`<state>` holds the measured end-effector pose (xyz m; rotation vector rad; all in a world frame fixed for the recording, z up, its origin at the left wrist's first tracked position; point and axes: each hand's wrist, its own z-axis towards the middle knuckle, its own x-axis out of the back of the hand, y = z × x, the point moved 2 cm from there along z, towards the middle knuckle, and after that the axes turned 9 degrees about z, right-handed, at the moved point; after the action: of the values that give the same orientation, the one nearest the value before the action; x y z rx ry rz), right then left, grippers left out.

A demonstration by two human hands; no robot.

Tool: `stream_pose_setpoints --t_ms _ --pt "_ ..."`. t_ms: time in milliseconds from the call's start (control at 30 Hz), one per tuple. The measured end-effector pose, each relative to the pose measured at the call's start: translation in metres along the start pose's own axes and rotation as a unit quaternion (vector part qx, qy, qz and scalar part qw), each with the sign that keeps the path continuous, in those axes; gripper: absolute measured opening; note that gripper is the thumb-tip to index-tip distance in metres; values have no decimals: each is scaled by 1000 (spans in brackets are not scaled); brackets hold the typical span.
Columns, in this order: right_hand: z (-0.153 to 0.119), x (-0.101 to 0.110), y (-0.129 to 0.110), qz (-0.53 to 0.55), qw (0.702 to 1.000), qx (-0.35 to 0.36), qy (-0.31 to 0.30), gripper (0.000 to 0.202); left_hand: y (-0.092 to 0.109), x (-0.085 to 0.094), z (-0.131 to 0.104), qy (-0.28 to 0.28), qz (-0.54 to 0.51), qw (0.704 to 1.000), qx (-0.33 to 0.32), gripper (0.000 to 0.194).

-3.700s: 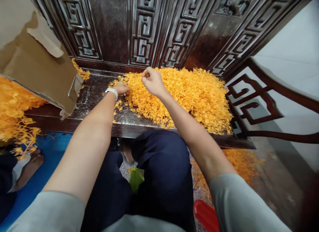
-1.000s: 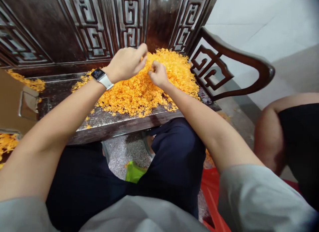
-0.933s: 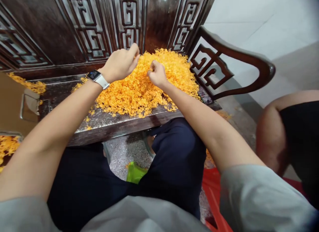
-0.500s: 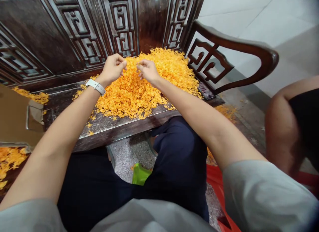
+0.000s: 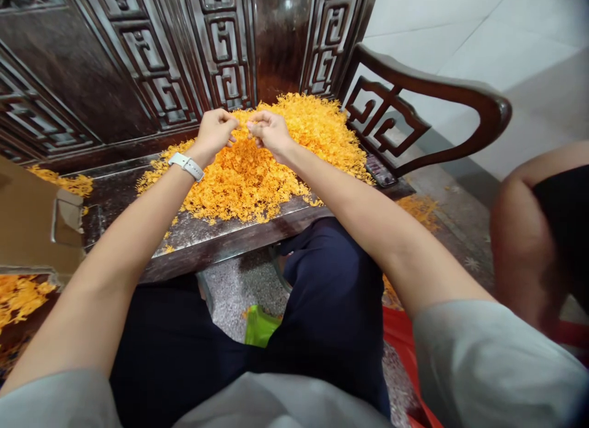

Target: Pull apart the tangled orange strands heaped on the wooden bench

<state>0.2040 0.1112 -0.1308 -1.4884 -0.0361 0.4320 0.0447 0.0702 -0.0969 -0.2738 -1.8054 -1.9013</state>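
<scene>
Both left hand (image 5: 213, 137) and right hand (image 5: 271, 133) pinch, contents indistinguishable, above orange pieces (image 5: 257, 183): apparently small-part handling, next requiring fingertip alignment

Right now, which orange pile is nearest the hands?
The big bench heap, by left hand and right hand; the others lie by the cardboard box or on the floor.

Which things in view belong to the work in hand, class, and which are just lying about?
In the work:
left hand
right hand
heap of orange flower-shaped pieces, beneath both hands
carved wooden bench, bearing the heap

Apparently just lying about:
cardboard box
scattered orange pieces on the floor
flat phone-like item beside the armrest
</scene>
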Motion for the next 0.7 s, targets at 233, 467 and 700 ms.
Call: stream_pose_setpoints --t_ms 233,467,700 --pt "4 3 3 49 994 -60 83 19 10 2 -4 -3 -82 996 35 10" --pt "5 2 1 116 989 -71 53 6 2 -8 -1 9 -34 999 -5 12" --pt "2 -9 0 94 994 -45 -9 14 1 -9 0 37 -36 998 37 12"
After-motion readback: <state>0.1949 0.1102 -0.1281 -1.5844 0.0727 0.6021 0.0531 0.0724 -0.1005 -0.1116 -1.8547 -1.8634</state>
